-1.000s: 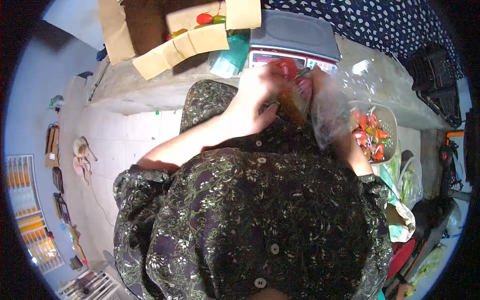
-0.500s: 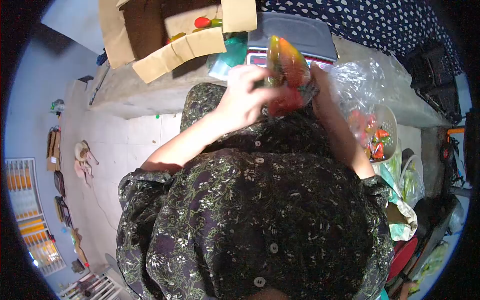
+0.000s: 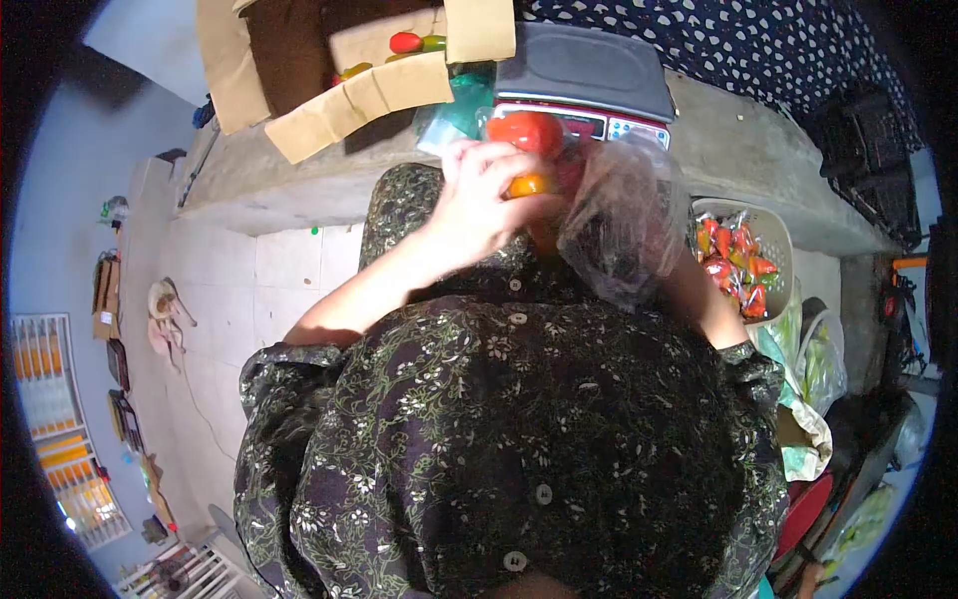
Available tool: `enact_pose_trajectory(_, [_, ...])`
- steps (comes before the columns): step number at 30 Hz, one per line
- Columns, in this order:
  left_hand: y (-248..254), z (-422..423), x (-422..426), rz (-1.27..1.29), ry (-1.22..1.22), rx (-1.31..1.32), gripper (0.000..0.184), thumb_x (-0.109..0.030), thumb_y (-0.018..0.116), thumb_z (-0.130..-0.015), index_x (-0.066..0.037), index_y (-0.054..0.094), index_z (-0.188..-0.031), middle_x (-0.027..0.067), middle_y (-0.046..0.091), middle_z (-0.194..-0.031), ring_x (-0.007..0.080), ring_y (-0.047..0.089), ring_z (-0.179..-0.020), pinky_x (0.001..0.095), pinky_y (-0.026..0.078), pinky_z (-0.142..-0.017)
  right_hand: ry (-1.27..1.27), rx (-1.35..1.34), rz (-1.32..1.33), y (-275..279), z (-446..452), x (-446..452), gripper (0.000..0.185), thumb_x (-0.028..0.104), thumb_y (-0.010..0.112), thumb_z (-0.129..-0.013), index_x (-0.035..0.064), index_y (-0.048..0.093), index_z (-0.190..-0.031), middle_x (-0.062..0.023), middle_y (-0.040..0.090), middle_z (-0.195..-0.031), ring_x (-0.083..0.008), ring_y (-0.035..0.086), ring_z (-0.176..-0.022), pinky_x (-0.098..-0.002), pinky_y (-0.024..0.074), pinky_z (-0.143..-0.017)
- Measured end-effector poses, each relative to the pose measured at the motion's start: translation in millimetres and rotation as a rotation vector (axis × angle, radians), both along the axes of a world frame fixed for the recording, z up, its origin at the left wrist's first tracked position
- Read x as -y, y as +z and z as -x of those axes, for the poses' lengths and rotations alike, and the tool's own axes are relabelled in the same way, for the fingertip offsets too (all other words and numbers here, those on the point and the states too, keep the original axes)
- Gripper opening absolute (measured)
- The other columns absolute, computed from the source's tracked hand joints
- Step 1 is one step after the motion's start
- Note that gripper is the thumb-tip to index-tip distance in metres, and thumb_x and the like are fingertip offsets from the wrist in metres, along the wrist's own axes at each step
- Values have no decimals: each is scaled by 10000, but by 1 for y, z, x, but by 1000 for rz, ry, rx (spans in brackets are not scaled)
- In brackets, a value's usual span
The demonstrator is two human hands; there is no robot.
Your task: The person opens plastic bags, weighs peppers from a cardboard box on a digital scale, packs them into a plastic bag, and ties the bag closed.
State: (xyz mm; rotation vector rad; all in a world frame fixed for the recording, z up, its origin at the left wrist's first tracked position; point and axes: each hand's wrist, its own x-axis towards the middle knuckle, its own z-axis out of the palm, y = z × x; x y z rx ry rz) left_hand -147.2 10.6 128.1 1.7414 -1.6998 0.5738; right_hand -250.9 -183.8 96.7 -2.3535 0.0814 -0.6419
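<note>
Just in front of the scale, my left hand [image 3: 484,205] is closed around bell peppers [image 3: 526,133] in clear plastic, one end red and another part orange-yellow. Loose film of the clear plastic bag [image 3: 624,220] hangs to the right of the peppers, over my right hand [image 3: 671,240]. Its fingers are hidden behind that film, so their grip does not show. Behind both hands stands a digital scale [image 3: 584,70] with a grey pan and a red-edged display.
A cardboard box [image 3: 359,105] with several peppers stands open at the back left, beside a green plastic bag [image 3: 471,105]. At the right, a beige basket [image 3: 783,250] holds several plastic-wrapped peppers. Below it are bags of green vegetables [image 3: 823,354]. A concrete ledge [image 3: 289,195] carries the scale.
The bagged peppers have turned and moved slightly left, with red now at the top. The loose plastic film has swung from the right down across my right hand, uncovering the basket.
</note>
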Motion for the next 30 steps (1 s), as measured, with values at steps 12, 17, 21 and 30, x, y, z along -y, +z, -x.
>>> enact_pose_trajectory(12, [-3,8,21,-38,-369,-1358,237,-86,583,-840,-84,581,-1076,50,624,-1039,200,604,-936,278,470,-794,-149,-68,-346,-6,-18,17,419,376,368,-963,50,601,-1087,-102,613,-1016,-216,566,-891,-335,444,-800])
enact_pose_trajectory(17, [-20,24,20,-244,-490,-487,211,-37,620,-644,-138,674,-821,42,623,-950,202,566,-835,321,447,-687,200,-8,-1277,40,-32,-4,570,444,287,-972,-7,553,-1196,-102,622,-984,-223,563,-897,-352,448,-806])
enact_pose_trajectory(21, [2,19,5,-106,-366,-319,346,-46,660,-556,-148,653,-887,33,586,-893,242,554,-848,361,413,-755,603,-176,-1125,45,-22,12,494,404,314,-973,-5,590,-982,-107,605,-829,-216,557,-771,-335,456,-709])
enact_pose_trajectory(30, [52,19,9,-299,-319,-1120,281,-157,652,-831,-37,569,-1072,101,602,-946,191,569,-902,330,470,-787,752,-688,-756,53,0,-45,411,395,504,-926,19,590,-783,-59,572,-660,-132,532,-581,-250,423,-512])
